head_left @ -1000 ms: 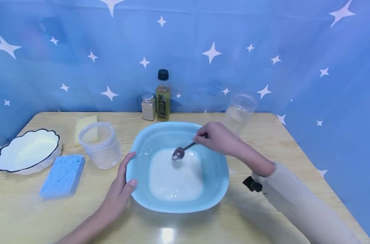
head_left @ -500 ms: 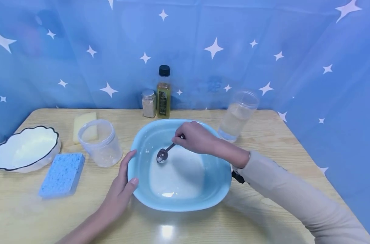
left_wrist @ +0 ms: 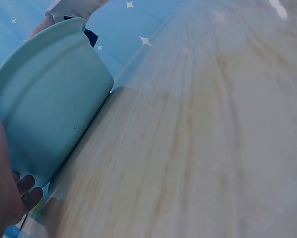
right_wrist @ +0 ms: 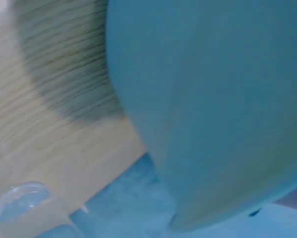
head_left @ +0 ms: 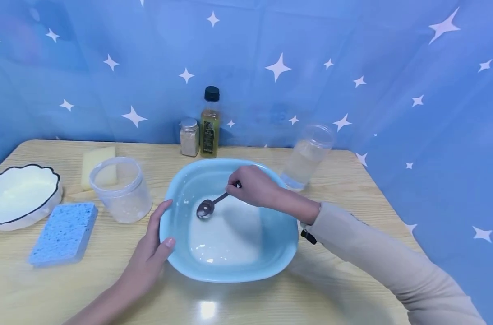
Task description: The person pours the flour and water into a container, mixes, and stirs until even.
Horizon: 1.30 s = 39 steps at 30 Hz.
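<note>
**Stirring the white liquid in the bowl**

Right hand pinching spoon, tip at far-left edge of white liquid. Left hand clasping near-left rim of blue bowl — mid-table. Likely mid-stir; next sweep probably needing steady rim hold — no splashing.

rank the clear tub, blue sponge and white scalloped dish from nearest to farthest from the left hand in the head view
From the left hand on the blue basin's rim:
1. Clear tub, just up and left of the hand.
2. Blue sponge, flat on the table further left.
3. White scalloped dish, at the table's far left edge.
</note>
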Tool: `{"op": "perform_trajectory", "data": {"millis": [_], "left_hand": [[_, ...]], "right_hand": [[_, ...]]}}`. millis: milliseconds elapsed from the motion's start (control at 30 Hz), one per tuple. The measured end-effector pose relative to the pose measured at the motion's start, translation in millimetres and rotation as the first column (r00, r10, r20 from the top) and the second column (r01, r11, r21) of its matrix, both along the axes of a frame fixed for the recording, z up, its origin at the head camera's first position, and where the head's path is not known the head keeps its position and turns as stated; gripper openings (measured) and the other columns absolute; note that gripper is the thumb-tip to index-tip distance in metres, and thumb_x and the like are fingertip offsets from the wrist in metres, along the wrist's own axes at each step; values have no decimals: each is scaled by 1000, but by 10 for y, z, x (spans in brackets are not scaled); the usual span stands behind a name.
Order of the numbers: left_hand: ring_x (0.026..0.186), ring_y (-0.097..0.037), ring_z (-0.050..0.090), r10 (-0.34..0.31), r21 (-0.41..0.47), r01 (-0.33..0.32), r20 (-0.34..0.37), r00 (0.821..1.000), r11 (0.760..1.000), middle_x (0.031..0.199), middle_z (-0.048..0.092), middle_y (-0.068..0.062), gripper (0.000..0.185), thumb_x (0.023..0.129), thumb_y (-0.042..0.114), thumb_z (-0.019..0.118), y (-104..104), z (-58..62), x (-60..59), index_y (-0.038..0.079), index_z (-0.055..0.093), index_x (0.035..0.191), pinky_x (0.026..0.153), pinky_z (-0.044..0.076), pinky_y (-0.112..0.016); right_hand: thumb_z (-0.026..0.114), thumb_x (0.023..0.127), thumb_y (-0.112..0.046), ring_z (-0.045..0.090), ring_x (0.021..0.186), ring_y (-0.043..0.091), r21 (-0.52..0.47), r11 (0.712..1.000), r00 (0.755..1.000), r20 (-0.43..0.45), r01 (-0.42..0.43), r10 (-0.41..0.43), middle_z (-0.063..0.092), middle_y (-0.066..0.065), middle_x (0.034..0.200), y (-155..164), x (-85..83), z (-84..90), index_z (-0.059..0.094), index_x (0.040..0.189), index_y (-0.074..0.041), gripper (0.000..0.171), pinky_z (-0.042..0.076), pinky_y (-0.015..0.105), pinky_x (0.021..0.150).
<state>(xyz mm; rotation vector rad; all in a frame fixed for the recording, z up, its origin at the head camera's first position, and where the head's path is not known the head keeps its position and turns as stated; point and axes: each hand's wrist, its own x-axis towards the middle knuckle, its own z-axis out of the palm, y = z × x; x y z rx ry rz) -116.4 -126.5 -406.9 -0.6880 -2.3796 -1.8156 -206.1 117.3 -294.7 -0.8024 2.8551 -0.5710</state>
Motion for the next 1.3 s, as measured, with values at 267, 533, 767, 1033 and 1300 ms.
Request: {"op": "perform_trajectory", "data": {"millis": [267,533,767,1033,1300], "left_hand": [[116,-34,48,-2,2,2,5,1000,1000,148,25,-14,64,94,9,43,-36,-7,-1,29,14,148,82,51,-29],[112,-31,51,-7,-4,7,1,1000,1000,145,29,-17,64,94,9,43,-38,-26,15,28,14,148,83,50,-29],[113,-33,50,-30,13,30,-5,1000,999,147,26,-17,63,95,10,41,-43,-14,1,28,13,148,82,51,-32],[113,-32,50,-22,17,22,-13,1000,1000,147,26,-15,63,94,8,41,-53,-18,1,27,14,148,81,52,-31],[115,-34,48,-28,10,28,2,1000,1000,148,24,-14,62,95,10,41,-43,-7,-7,28,14,148,80,52,-32]], "right_hand": [[57,86,-7,30,43,9,43,991,992,10,128,-129,38,-4,47,284,-1,113,61,58,-10,29,27,22,44],[56,84,-7,23,43,8,97,989,993,19,110,-113,28,-7,45,529,73,161,48,49,-13,37,24,22,46],[55,83,-5,27,43,8,143,987,992,85,78,-91,35,-6,46,681,181,259,62,57,-8,27,28,22,45],[58,84,-6,35,47,6,108,994,978,207,-15,-8,46,-7,52,729,309,286,67,64,-11,22,32,22,46],[60,88,-11,33,48,1,-45,978,926,317,-202,206,42,-12,53,609,429,167,66,67,-12,22,31,18,47]]}}
